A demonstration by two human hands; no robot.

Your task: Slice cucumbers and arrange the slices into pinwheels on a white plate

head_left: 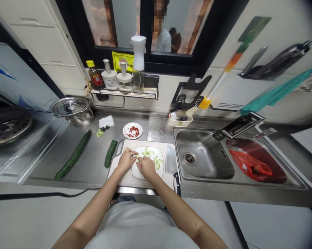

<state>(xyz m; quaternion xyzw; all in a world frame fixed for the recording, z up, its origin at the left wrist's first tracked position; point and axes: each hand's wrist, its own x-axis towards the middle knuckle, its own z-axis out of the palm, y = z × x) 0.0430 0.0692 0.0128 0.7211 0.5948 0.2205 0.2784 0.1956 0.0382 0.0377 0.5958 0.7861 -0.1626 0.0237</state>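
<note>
Steel bench (96, 150) carries everything, double sink (207, 180) set in on the right. White cutting board (130, 183) sits square in front of me, presumably so both arms reach it evenly. Long cucumber (75, 155) lies slantwise on the bench, well left, out of my elbow room. White squarish plate (137, 173) is on the board, near its middle, right under my hands. Cleaver (170, 159) lies flat along the board's right side, handle toward me, likely set aside yet reachable. Short cucumber (110, 154) is just beside the board's left edge. Small round dish (124, 131) with chopped red bits (133, 130) is just beyond the board. My left hand (126, 160) comes in over the plate's left edge, my right hand (146, 167) over its middle; fingertips of both nearly meet, probably for fine control. Each grip looks bunched, but can't tell if either is closed on a slice. Cucumber slices (158, 162) lie on the plate in curved clusters, looks like petal-style spacing; those at my fingertips are mostly hidden.
</note>
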